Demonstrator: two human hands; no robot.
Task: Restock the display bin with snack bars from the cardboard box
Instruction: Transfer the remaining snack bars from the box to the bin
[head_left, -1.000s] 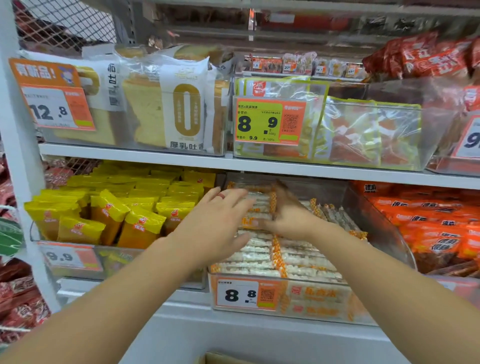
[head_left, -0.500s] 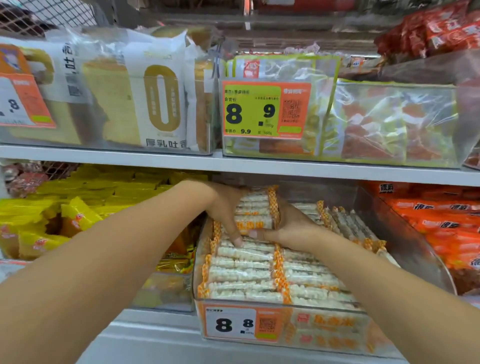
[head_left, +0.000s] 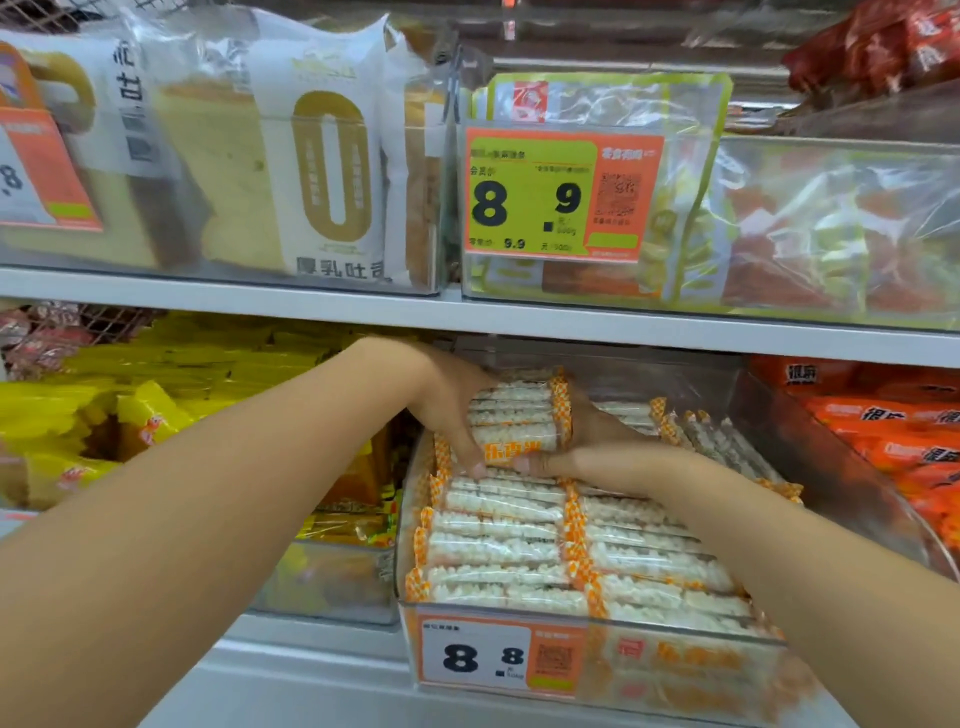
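Placement step of restocking, head view. The left hand (head_left: 447, 410) and the right hand (head_left: 592, 441) together clasp a small stack of snack bars (head_left: 514, 421), clear-wrapped white bars with orange checked ends, one hand at each end of the stack. The left fingers curl round the left end with the thumb pressing at the near edge; the right hand cups the right end, its thumb lying along the near underside, and its other fingers are mostly hidden behind the stack. The stack is held level over the left rear part of the display bin (head_left: 675, 660), a clear plastic bin on the lower shelf (head_left: 322, 670) that carries a price tag (head_left: 498, 657) on its front wall. It appears to sit on, or just above, the bars already laid there; contact cannot be confirmed. The front of the bin holds two neat columns of bars lying crosswise, while the bars at the right rear lie looser and at an angle. The cardboard box is not in view. Judged from this layout, the step in hand is setting a handful of bars into the rear of the left column. The next move calls for lowering the stack squarely onto that column, releasing both ends together so the bars do not fan out, then returning to the box for more. Neighbouring bins hold yellow packets (head_left: 145, 421) and orange packets (head_left: 893, 441).
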